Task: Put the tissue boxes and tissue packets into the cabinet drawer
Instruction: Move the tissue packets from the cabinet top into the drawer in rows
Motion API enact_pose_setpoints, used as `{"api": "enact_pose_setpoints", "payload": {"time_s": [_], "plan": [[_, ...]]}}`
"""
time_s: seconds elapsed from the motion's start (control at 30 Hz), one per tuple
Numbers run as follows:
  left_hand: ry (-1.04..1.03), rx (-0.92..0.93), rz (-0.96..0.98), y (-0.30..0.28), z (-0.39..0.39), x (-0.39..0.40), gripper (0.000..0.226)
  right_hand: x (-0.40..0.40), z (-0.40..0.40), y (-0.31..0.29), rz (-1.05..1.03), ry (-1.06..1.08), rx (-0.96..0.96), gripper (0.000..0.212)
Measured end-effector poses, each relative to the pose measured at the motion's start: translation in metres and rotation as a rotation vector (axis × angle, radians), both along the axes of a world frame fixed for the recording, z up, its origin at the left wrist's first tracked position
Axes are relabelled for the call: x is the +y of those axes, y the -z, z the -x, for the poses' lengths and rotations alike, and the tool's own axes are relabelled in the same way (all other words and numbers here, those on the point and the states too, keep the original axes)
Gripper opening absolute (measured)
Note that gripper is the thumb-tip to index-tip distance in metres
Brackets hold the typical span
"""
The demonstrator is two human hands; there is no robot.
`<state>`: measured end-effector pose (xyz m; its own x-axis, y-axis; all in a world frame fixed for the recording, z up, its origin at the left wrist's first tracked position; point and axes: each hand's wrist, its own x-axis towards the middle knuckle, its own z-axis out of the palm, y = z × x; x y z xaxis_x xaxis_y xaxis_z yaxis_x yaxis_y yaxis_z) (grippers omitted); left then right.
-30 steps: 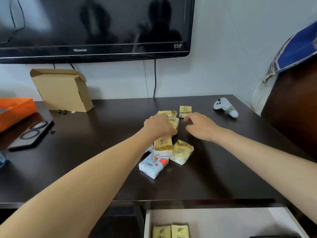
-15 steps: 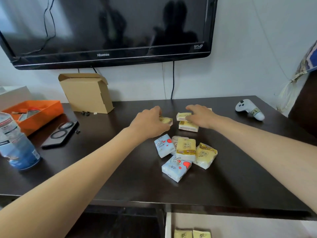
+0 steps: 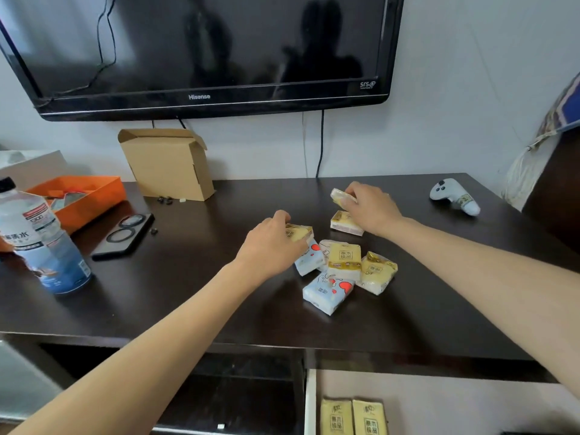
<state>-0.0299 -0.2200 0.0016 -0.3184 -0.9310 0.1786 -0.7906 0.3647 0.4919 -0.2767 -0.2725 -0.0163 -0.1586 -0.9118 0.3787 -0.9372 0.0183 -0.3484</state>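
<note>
Our right hand (image 3: 368, 208) has now lifted a yellow packet (image 3: 340, 196) behind the packet pile (image 3: 343, 268) on the worktop (image 3: 204, 293); our left hand (image 3: 271, 246) grips another packet (image 3: 298, 232) beside it. Next, we judge, the open drawer (image 3: 439, 403) below.

The room is evenly and softly lit, with pale daylight tones on the white wall (image 3: 439, 89); the dark television screen (image 3: 219, 42) acts as a mirror, showing dim silhouettes and a bright patch at its upper left, which suggests light arriving from behind the camera; the glossy dark tabletop (image 3: 188, 293) carries faint sheen and soft, short shadows under the packets and forearms; wide-angle distortion bends the television frame and tilts the cabinet edges outward; the water bottle (image 3: 40, 240) at the left edge looks smeared; the overall picture is slightly soft, with compression haze on fine print.
</note>
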Motion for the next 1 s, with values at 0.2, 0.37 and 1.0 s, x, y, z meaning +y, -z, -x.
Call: {"api": "enact_pose_setpoints", "payload": {"time_s": [0.2, 0.37, 1.0], "plan": [[-0.016, 0.146, 0.043, -0.002, 0.005, 0.03, 0.064, 0.077, 0.004, -0.028, 0.158, 0.018, -0.267, 0.029], [0.045, 0.3, 0.083, -0.004, 0.004, 0.088, 0.067, 0.161, -0.007, -0.032, 0.212, -0.08, -0.518, 0.024], [0.153, -0.388, -0.135, 0.182, -0.001, 0.244, 0.048, 0.362, -0.043, 0.128, -0.329, -0.083, -0.346, 0.009]]}}
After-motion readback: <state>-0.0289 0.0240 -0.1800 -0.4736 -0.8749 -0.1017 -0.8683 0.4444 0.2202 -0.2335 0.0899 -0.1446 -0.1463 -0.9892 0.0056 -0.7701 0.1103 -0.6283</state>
